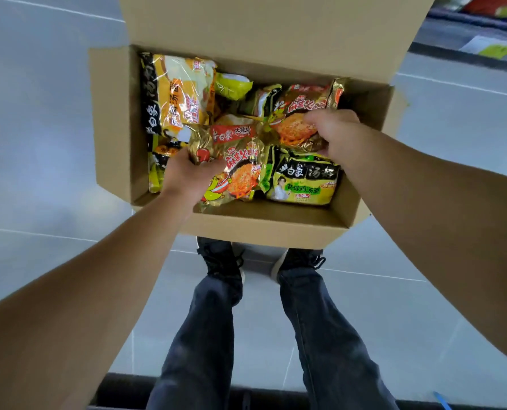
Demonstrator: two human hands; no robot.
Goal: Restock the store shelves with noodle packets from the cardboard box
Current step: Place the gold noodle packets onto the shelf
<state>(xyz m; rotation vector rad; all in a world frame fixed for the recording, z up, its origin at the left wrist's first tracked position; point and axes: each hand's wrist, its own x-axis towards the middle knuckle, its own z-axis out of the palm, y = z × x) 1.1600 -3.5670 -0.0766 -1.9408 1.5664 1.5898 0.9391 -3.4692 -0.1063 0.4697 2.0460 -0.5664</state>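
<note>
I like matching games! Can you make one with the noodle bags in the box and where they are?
Things:
1. gold packet with a chick
2. gold packet at the back
3. green packet
4. big yellow pack

Places:
A. lying free at the box's near right
B. gripped by the left hand
C. far left of the cardboard box
D. gripped by the right hand

Pairs: 1-B, 2-D, 3-A, 4-C

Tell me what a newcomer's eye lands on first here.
First, the open cardboard box on the floor in front of the person's shoes, full of bright noodle packets. Both hands are inside it: the left hand grips a gold-and-red packet near the front, and the right hand grips another gold packet further back. A green packet lies front right.
</note>
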